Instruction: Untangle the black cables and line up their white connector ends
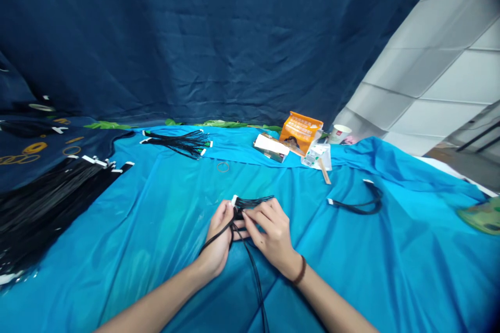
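Both hands hold a black wire harness [253, 265] above the blue cloth, near its middle. My left hand [219, 239] is closed round the wires just below a white connector [234, 200]. One thicker black strand loops over the left palm, and others hang down toward me. My right hand [271, 229] pinches the black wires close to the left fingers. Thin wires fan out from the connector above the right fingers. Exactly what lies between the right fingertips is partly hidden.
A thick heap of black wire harnesses [50, 208] lies at the left. A smaller bundle [179, 141] rests at the back. To the right is a bent harness [363, 207]. An orange bag [299, 132], a small box [271, 148] and a paper cup [339, 133] stand at the back.
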A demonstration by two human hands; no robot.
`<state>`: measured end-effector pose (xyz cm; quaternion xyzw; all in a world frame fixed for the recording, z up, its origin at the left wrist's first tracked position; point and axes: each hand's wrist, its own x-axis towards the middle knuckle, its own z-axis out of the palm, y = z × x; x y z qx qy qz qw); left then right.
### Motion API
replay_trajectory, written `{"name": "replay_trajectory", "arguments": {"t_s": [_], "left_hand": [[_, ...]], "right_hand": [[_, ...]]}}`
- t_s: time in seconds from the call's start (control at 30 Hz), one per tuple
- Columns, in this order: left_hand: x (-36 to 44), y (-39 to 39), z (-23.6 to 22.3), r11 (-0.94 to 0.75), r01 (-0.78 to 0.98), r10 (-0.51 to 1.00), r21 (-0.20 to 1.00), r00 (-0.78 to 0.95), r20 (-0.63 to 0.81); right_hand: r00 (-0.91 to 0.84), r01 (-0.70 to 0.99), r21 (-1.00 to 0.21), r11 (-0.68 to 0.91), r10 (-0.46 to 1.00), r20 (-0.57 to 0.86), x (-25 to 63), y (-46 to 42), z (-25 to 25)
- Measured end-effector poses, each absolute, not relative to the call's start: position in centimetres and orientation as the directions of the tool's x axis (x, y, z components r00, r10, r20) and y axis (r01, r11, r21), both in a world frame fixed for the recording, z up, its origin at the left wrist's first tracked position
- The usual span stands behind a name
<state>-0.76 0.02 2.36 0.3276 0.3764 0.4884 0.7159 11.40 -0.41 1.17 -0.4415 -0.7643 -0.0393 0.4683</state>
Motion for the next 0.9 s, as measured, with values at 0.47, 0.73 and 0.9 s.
{"name": "replay_trajectory", "arguments": {"t_s": [0.47,0.73,0.9], "left_hand": [[-1.3,0.8,2.4,0.496,-0.495,0.854,0.713,0.426,-0.298],[-1.6,1.3,2.2,0.603,-0.458,0.781,0.653,0.504,-0.367],[-1.5,1.1,2.2,0.529,-0.477,0.830,0.702,0.462,-0.312]], "right_hand": [[-0.163,0.752,-0.321,0.575,0.635,0.755,11.6,-0.1,1.3],[-0.167,0.755,-0.322,0.571,0.643,0.748,11.8,0.0,1.4],[-0.174,0.746,-0.325,0.582,0.640,0.748,11.8,0.0,1.5]]}}
